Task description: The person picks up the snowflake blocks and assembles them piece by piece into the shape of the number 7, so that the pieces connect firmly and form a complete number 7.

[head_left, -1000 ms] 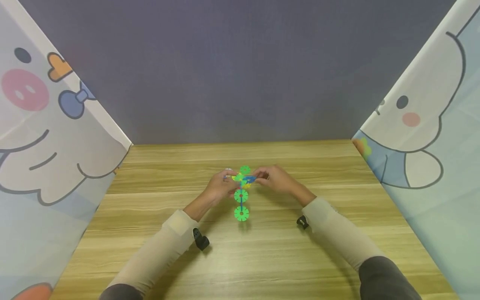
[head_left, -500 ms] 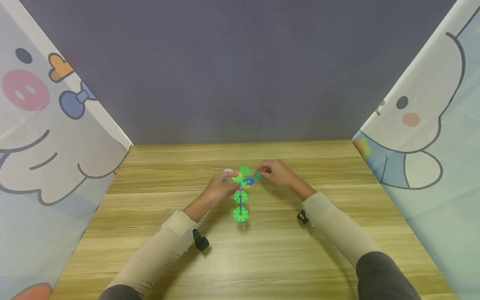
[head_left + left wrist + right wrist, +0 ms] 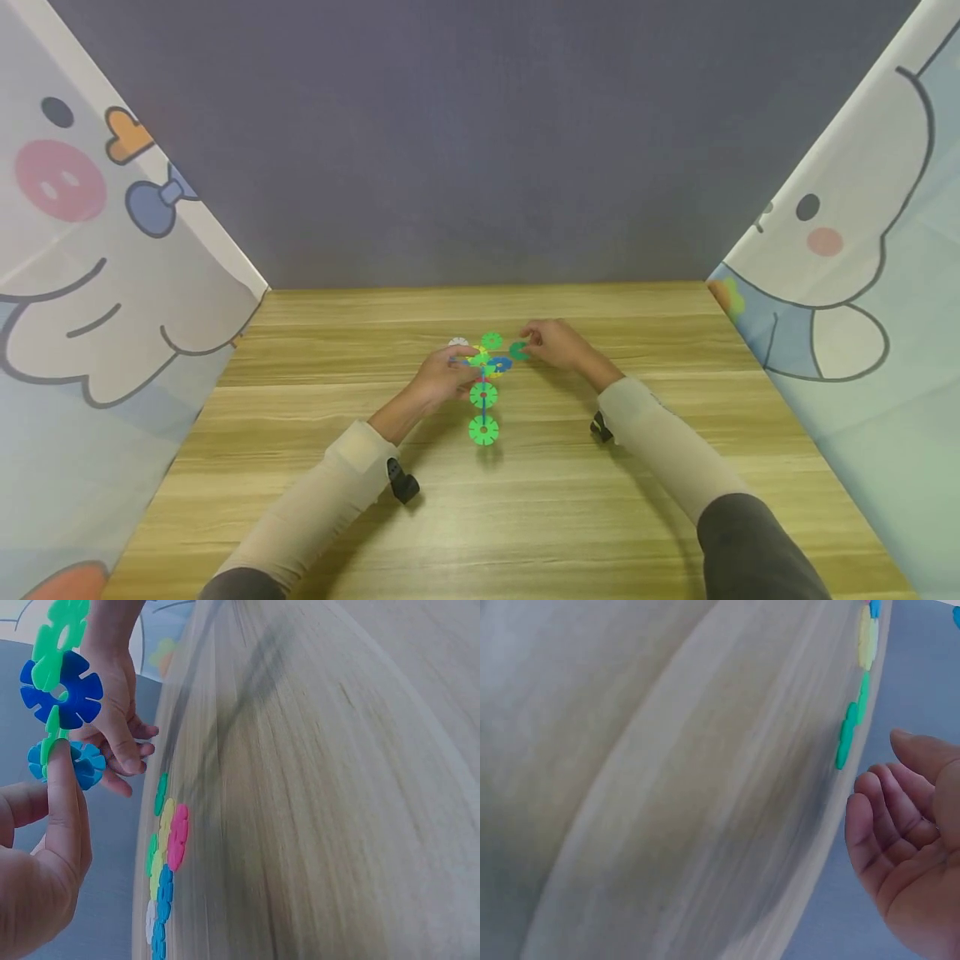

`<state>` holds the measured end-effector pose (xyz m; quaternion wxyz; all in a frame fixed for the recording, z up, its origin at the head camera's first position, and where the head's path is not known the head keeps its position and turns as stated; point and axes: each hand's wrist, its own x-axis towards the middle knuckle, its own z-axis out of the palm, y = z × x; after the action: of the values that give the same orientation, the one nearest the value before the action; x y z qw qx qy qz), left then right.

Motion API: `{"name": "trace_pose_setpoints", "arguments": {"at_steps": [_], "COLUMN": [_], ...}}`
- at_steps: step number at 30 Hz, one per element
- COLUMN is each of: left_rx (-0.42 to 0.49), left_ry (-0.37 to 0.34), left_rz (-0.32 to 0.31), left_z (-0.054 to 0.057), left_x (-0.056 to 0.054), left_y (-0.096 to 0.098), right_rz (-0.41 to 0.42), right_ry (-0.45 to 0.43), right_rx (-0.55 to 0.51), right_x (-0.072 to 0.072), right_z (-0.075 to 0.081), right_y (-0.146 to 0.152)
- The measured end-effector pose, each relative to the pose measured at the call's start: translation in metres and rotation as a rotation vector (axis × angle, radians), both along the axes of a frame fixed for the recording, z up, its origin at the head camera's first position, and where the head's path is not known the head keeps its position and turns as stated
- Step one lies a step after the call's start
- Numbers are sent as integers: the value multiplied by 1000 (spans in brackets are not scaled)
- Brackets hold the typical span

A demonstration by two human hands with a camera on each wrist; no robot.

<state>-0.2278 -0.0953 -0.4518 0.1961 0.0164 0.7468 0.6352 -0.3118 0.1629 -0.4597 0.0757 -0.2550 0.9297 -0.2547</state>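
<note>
My left hand (image 3: 447, 375) pinches a chain of notched plastic discs, held above the table. In the left wrist view a bright green disc (image 3: 49, 656), a dark blue disc (image 3: 78, 690) and a lighter blue disc (image 3: 88, 766) are slotted together at angles, with another green disc at the fingertips. Toward me the chain extends to a green end disc (image 3: 483, 431). My right hand (image 3: 553, 343) is beside a dark green disc (image 3: 518, 350) lying on the table. Its fingers are loosely bent, and nothing shows between them in the right wrist view.
Loose discs lie on the wooden table (image 3: 600, 517) beyond the chain: white (image 3: 458, 342), green (image 3: 492, 341), pink (image 3: 178, 837), yellow (image 3: 166, 825) and blue (image 3: 165, 892). A grey panel (image 3: 480, 150) stands at the back, with cartoon-printed panels at both sides.
My right hand has left the blue disc on the chain and moved slightly right and away, to the dark green disc. My left hand keeps holding the chain nearly in place.
</note>
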Motion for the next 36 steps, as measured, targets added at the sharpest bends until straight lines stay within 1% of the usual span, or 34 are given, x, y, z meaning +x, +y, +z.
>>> {"name": "trace_pose_setpoints", "arguments": {"at_steps": [2,6,12,15,22,25,32,36], "left_rx": [7,15,3,-4,1,1,-12,-19], "left_ry": [-1,-2,7,5,-13,-19,-1,1], "left_rz": [-4,-20,-44,-40,-5,-4,-49,-55], "left_z": [1,0,-1,-2,-4,-4,-3,-3], "left_x": [0,1,0,-1,-3,-3,-3,-2], "left_y": [0,0,0,1,3,3,1,0], "right_rz": [-8,1,15,14,-3,0,-8,-16], "right_ry": [-19,-37,-15,-15,-28,-34,-42,-58], "right_rx": [12,19,65,75,77,75,58,46], "right_x": [-2,-4,-6,-6,-6,-6,-5,-5], "right_z": [-3,-7,-13,-16,-17,-18,-17,-18], "right_y": [1,2,0,-2,-4,-4,-4,-4]}}
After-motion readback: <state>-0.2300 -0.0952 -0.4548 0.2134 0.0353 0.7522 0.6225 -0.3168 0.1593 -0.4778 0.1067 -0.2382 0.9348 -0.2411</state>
